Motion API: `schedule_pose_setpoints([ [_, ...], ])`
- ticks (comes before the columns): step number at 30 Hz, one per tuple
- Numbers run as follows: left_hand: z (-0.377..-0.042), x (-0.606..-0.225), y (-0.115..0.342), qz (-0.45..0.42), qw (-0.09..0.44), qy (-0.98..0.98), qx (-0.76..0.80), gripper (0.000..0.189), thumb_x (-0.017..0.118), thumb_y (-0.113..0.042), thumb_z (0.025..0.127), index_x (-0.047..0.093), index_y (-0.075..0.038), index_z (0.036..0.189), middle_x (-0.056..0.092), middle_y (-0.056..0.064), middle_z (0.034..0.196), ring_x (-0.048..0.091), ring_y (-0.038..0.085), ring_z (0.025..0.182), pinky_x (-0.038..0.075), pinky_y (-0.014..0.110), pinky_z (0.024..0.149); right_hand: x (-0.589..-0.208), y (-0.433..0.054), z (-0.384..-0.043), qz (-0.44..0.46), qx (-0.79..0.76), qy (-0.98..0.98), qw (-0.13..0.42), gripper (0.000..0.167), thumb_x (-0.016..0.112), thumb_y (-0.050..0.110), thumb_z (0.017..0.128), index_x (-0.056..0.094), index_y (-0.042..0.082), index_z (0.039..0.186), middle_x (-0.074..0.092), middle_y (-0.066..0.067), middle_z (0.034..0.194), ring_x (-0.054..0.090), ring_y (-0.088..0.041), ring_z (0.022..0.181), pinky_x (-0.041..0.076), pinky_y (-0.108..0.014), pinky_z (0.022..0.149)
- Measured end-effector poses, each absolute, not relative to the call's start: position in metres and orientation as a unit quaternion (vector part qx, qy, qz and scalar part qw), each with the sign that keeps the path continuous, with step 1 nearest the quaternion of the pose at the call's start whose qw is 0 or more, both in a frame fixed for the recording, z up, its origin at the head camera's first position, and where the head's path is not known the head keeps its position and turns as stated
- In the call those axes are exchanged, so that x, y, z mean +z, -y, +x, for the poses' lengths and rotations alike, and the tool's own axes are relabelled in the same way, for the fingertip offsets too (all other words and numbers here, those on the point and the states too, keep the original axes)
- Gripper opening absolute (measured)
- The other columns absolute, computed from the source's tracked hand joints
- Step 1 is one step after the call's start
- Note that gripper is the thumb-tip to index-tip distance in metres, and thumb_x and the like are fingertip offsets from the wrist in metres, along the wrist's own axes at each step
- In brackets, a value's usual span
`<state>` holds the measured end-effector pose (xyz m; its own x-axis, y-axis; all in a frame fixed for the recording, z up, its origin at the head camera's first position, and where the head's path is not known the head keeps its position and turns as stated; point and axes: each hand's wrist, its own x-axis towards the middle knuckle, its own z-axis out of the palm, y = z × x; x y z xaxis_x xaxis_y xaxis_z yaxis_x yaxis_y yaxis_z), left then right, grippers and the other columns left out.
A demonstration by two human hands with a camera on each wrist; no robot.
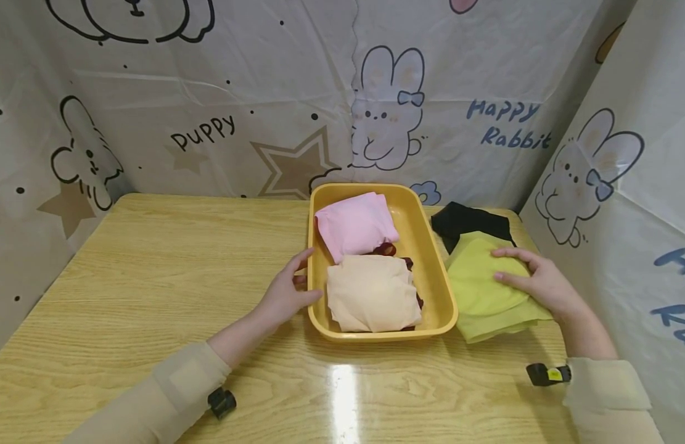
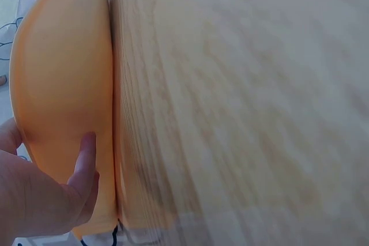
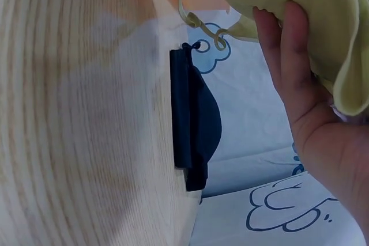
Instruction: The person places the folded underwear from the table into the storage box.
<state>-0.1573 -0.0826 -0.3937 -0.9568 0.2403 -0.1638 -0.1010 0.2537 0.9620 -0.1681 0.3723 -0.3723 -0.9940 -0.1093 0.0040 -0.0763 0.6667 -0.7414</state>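
Observation:
A yellow-orange plastic tray (image 1: 439,290) stands on the table with a folded pink cloth (image 1: 356,225) and a folded cream cloth (image 1: 372,293) in it. My left hand (image 1: 289,290) holds the tray's left rim, thumb over the edge and fingers along the outer wall (image 2: 63,84). To the right of the tray, my right hand (image 1: 536,280) grips a folded yellow-green garment (image 1: 481,290). In the right wrist view the garment hangs above the table, with a thin curly strap or edging (image 3: 199,24) dangling from it. Behind it lies a folded black garment (image 1: 470,219), partly covered in the head view.
Dark red cloth (image 1: 385,249) shows under the two folded pieces in the tray. The wooden table (image 1: 209,259) meets printed curtains (image 1: 298,80) at the back and sides. A small black camera (image 1: 222,402) is strapped at each wrist.

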Motion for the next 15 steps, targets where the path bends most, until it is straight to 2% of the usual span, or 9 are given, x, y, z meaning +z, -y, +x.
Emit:
schedule_pose_setpoints([
  [3,-0.151,-0.382,0.081,0.046,0.139,-0.782,0.606,0.08,0.066,0.003,0.083,0.026,-0.017,0.149,0.031,0.02,0.147,0.044,0.037,0.121,0.053,0.035,0.085,-0.371,-0.371,-0.167,-0.047,-0.416,-0.908,0.025,0.045,0.068,0.027,0.087,0.055,0.016,0.129,0.045,0.022,0.122,0.046,-0.002,0.095,0.046,-0.017,0.068],
  [6,-0.149,-0.376,0.081,0.042,0.138,-0.785,0.602,0.079,0.065,0.003,0.083,0.027,-0.017,0.149,0.032,0.019,0.146,0.044,0.035,0.12,0.053,0.034,0.085,-0.371,-0.369,-0.167,-0.04,-0.436,-0.898,0.034,0.044,0.068,0.025,0.088,0.054,0.018,0.129,0.046,0.014,0.122,0.054,-0.003,0.081,0.05,-0.021,0.063],
  [9,-0.149,-0.377,0.08,0.041,0.136,-0.786,0.602,0.078,0.066,0.002,0.083,0.028,-0.017,0.149,0.032,0.019,0.146,0.044,0.035,0.12,0.053,0.033,0.085,-0.37,-0.367,-0.167,-0.029,-0.466,-0.883,0.049,0.042,0.066,0.024,0.089,0.054,0.021,0.129,0.043,0.002,0.132,0.059,-0.004,0.069,0.053,-0.023,0.058],
  [11,-0.149,-0.377,0.08,0.039,0.137,-0.784,0.604,0.079,0.066,0.002,0.083,0.028,-0.017,0.149,0.032,0.018,0.146,0.044,0.035,0.12,0.053,0.034,0.085,-0.37,-0.365,-0.167,-0.024,-0.492,-0.868,0.059,0.041,0.065,0.022,0.09,0.054,0.022,0.129,0.039,0.0,0.139,0.061,-0.005,0.067,0.054,-0.024,0.058],
  [13,-0.15,-0.379,0.08,0.04,0.137,-0.782,0.606,0.079,0.066,0.002,0.083,0.027,-0.017,0.149,0.032,0.019,0.146,0.044,0.037,0.121,0.053,0.034,0.085,-0.37,-0.364,-0.166,-0.024,-0.526,-0.847,0.069,0.04,0.064,0.019,0.091,0.055,0.023,0.129,0.045,-0.001,0.136,0.064,-0.007,0.067,0.055,-0.025,0.059],
  [15,-0.152,-0.381,0.081,0.038,0.139,-0.782,0.606,0.08,0.066,0.003,0.082,0.026,-0.017,0.149,0.031,0.018,0.147,0.043,0.038,0.122,0.053,0.035,0.085,-0.37,-0.362,-0.166,-0.029,-0.553,-0.829,0.074,0.04,0.063,0.015,0.091,0.055,0.023,0.13,0.051,0.003,0.129,0.066,-0.009,0.068,0.056,-0.026,0.059],
])
